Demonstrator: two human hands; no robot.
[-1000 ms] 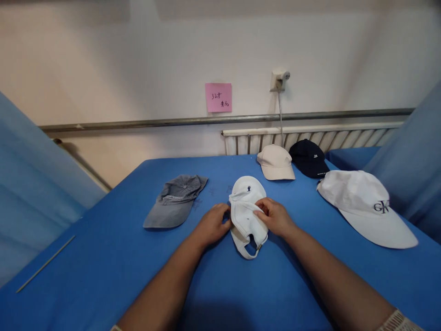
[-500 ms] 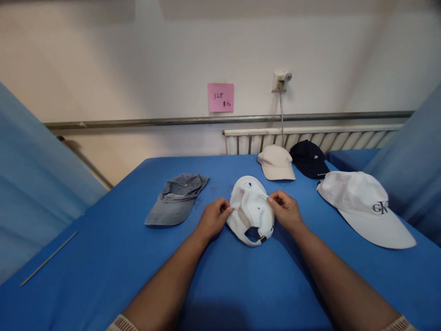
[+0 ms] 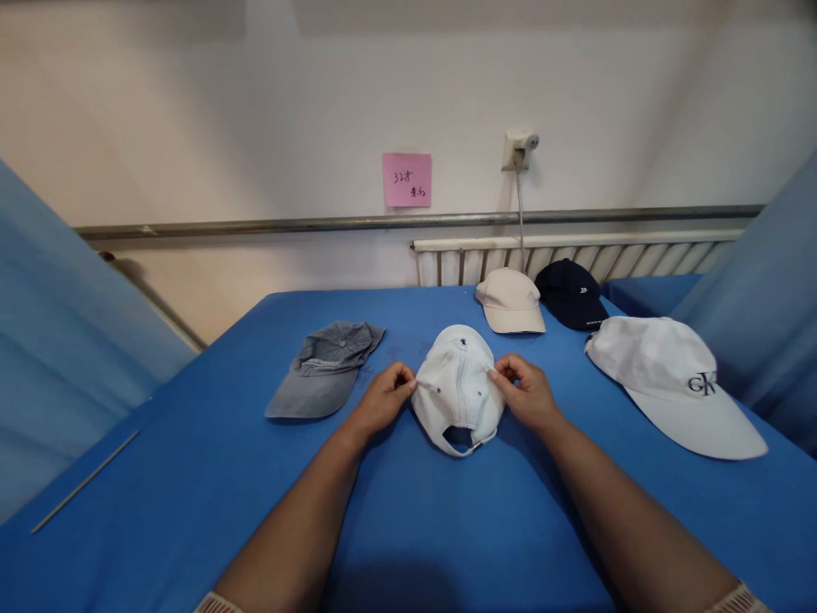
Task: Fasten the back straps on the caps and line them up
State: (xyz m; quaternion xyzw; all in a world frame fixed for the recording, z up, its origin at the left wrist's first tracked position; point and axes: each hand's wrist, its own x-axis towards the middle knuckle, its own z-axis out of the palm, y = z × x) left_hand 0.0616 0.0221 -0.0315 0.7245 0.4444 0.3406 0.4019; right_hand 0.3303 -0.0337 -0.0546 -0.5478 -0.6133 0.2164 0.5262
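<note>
A white baseball cap [image 3: 457,383] with a small dark emblem lies on the blue-covered table, its brim away from me and its strap opening towards me. My left hand [image 3: 386,393] pinches the cap's left side between thumb and fingers. On the opposite side, my right hand [image 3: 524,390] grips the fabric the same way. To the left of my left hand rests a grey cap [image 3: 325,370], its brim pointing towards me. A larger white cap with dark letters [image 3: 670,383] lies to the right of my right hand.
Towards the back stand a beige cap [image 3: 511,300] and a navy cap [image 3: 570,294]. A thin stick [image 3: 84,483] lies at the left of the blue table [image 3: 223,477]. Behind are a metal rail [image 3: 306,226] and a radiator [image 3: 574,247]; blue curtains [image 3: 44,323] hang at both sides.
The white cap's crown has been spread wider and smoothed, and its left side has moved left with my left hand. My right hand has shifted only slightly.
</note>
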